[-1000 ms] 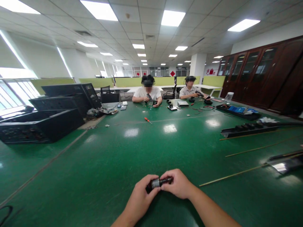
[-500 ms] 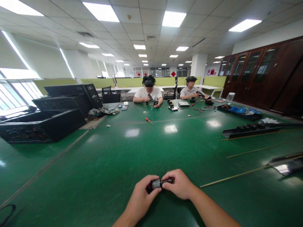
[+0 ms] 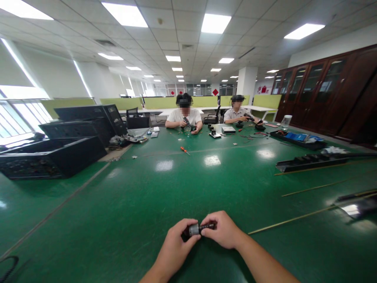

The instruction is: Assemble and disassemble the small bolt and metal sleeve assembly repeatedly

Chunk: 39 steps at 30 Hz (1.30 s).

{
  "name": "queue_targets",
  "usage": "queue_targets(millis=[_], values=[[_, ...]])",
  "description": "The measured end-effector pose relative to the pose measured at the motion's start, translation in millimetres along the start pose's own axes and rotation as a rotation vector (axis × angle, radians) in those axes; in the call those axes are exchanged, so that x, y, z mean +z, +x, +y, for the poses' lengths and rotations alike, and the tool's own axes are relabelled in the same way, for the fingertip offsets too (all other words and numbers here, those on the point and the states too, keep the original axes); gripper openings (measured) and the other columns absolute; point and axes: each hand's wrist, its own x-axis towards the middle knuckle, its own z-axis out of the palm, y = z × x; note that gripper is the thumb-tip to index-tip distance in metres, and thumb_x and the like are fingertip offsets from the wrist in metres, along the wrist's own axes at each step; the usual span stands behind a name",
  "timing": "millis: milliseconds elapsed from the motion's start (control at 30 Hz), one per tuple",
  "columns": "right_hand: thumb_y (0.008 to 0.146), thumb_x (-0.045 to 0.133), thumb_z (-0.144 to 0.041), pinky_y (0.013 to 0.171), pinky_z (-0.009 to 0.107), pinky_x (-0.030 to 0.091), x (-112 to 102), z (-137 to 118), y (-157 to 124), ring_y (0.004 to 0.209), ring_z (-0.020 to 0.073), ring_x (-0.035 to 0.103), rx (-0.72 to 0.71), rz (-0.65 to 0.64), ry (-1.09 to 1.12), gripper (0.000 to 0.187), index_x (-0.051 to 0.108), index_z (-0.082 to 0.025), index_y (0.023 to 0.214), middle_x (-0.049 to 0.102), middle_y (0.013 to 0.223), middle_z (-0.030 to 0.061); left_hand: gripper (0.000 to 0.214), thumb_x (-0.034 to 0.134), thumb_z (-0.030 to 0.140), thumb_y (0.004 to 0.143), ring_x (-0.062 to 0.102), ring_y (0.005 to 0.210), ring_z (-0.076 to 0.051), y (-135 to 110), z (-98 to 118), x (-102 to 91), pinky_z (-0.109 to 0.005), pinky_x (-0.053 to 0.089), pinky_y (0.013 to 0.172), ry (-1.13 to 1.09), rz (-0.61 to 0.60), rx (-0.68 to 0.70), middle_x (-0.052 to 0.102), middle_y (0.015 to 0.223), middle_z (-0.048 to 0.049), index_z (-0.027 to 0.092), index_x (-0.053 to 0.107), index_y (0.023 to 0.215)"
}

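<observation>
Low in the middle of the head view, both hands meet on a small motor [image 3: 193, 229], a silver-grey cylinder with a dark ribbed shaft [image 3: 206, 226] pointing right. My left hand [image 3: 176, 240] is closed round the cylinder, thumb below and fingers above, hiding its left end. Thumb and fingers of my right hand [image 3: 224, 231] pinch the shaft close to where it leaves the cylinder. Part of the shaft is hidden by the right fingers. Hands and motor are just over the green tabletop [image 3: 141, 204].
An orange screwdriver [image 3: 184, 150] lies farther up the table. Black computer cases [image 3: 53, 157] stand left. Thin rods [image 3: 290, 217], a black rail [image 3: 312, 162] and a tray of blue packets [image 3: 297, 138] lie right. Two people [image 3: 185, 116] sit across, handling tools.
</observation>
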Motion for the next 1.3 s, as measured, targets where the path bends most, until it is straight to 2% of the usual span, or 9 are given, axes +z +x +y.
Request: queue_targets(millis=[1300], values=[[0.074, 0.069, -0.021, 0.055, 0.021, 0.039, -2.2, -1.4, 0.3, 0.061, 0.0133, 0.057, 0.007, -0.005, -0.011, 0.013, 0.077, -0.017, 0.083, 0.07, 0.07, 0.0008, 0.027, 0.069, 0.022, 0.077, 0.068, 0.094, -0.024, 0.0, 7.7, -4.4, -0.035, 0.053, 0.086, 0.0, 0.022, -0.008, 0.074, 0.102, -0.0054, 0.023, 0.071, 0.104]])
